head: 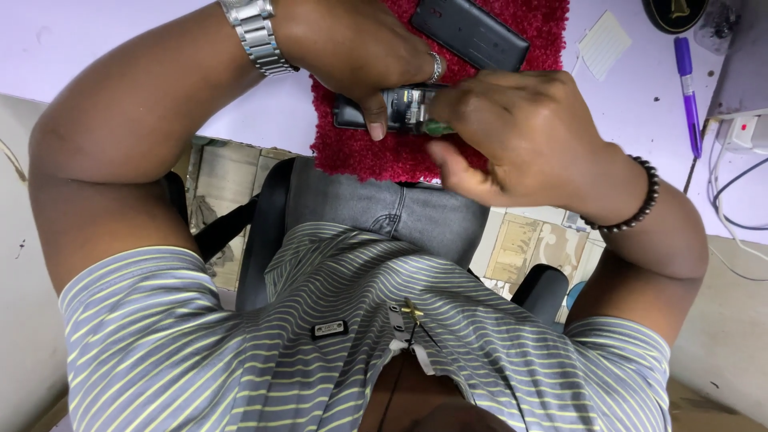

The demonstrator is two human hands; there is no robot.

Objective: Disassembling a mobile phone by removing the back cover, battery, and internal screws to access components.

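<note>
The left hand [360, 48] presses down on an opened mobile phone [384, 110] that lies on a red fluffy mat [376, 156] at the table's near edge; its fingers are curled over the top of the phone and the thumb is clamped on the near side. The right hand [512, 132] is closed around a tool with a green handle [438, 127], probably a small screwdriver, and the tip points into the phone, though I cannot see the tip itself. The back cover [470, 34] of the phone, a dark flat rectangle, lies already off, further up on the same mat, so I judge the opening step as done; the inner parts show grey and metallic, and the work inside seems in the middle, because the tool is at the phone and nothing is closed again.

A small white ruled paper slip [606, 44] lies on the pale violet table [256, 120] to the right of the mat; a purple pen [688, 92] lies beside it; a white power strip [748, 132] with a red switch sits at the far right edge, with cables. A small dark label is sewn on the striped shirt [240, 352].
</note>
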